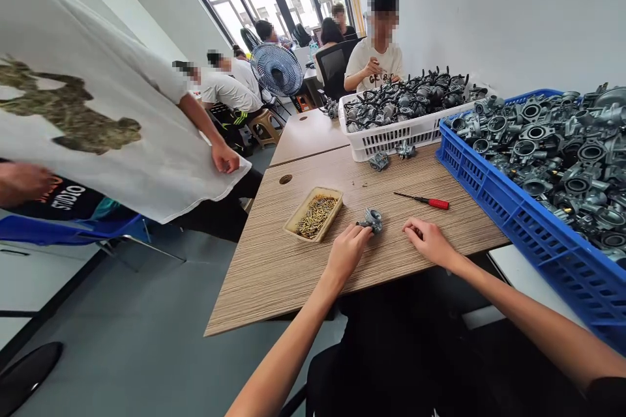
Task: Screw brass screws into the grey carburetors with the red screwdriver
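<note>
A grey metal carburetor sits on the near part of the wood-grain table, and my left hand is closed round its left side. To the right, my right hand rests low at the table's edge with its fingers curled in; whatever they may hold is hidden. A screwdriver with a red handle lies just beyond my right hand. Left of the carburetor stands a shallow yellowish tray full of small brass-coloured parts.
A blue crate heaped with carburetors flanks my right arm. Behind it stands a white crate of dark carburetors, with two loose ones before it. A person in a white shirt stands close left; another person sits across.
</note>
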`<move>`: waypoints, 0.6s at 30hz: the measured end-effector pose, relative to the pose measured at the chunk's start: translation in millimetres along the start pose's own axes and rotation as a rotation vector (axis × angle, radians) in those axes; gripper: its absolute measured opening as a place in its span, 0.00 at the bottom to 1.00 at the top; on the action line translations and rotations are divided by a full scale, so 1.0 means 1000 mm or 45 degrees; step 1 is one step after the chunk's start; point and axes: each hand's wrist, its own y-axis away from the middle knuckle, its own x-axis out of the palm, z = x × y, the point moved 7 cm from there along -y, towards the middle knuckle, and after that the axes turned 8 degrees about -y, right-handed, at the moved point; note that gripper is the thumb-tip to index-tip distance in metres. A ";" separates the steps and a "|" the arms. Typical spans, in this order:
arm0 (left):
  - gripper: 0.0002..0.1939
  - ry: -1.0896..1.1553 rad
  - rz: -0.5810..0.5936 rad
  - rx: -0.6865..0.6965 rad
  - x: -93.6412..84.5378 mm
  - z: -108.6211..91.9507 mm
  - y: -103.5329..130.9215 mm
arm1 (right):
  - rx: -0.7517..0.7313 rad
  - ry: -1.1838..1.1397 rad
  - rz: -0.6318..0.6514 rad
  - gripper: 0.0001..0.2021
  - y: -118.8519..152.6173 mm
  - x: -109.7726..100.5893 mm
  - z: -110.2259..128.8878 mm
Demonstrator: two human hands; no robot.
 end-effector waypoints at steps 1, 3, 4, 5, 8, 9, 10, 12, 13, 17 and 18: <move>0.10 -0.002 0.010 0.013 0.000 -0.001 0.001 | 0.004 -0.004 0.003 0.10 0.000 0.000 0.000; 0.10 -0.011 0.031 0.036 0.000 -0.004 0.002 | 0.009 -0.010 0.010 0.10 0.000 0.000 0.001; 0.11 -0.014 0.038 0.044 0.000 -0.005 0.003 | 0.010 -0.012 0.012 0.10 0.001 0.001 0.001; 0.11 -0.011 0.041 0.047 0.000 -0.006 0.003 | 0.010 -0.013 0.013 0.10 0.001 0.001 0.001; 0.12 0.023 0.025 0.009 0.000 -0.004 0.003 | 0.013 -0.015 0.012 0.10 0.001 0.001 0.001; 0.12 0.041 0.009 -0.020 0.001 -0.002 0.003 | 0.014 -0.016 0.013 0.10 0.001 0.001 0.001; 0.12 0.061 -0.011 -0.054 0.001 0.000 0.002 | 0.015 -0.017 0.014 0.10 0.000 0.001 0.000; 0.12 0.110 -0.055 -0.118 0.003 0.006 0.002 | 0.014 -0.014 0.013 0.10 0.000 0.000 0.001; 0.11 0.132 -0.073 -0.142 0.003 0.009 0.002 | 0.012 -0.011 0.011 0.10 0.000 0.000 0.001; 0.11 0.124 -0.080 -0.174 0.006 0.013 0.001 | 0.005 -0.005 0.006 0.10 0.000 0.000 0.002; 0.12 0.104 -0.068 -0.175 0.006 0.012 0.001 | 0.005 -0.004 0.007 0.10 0.000 0.000 0.002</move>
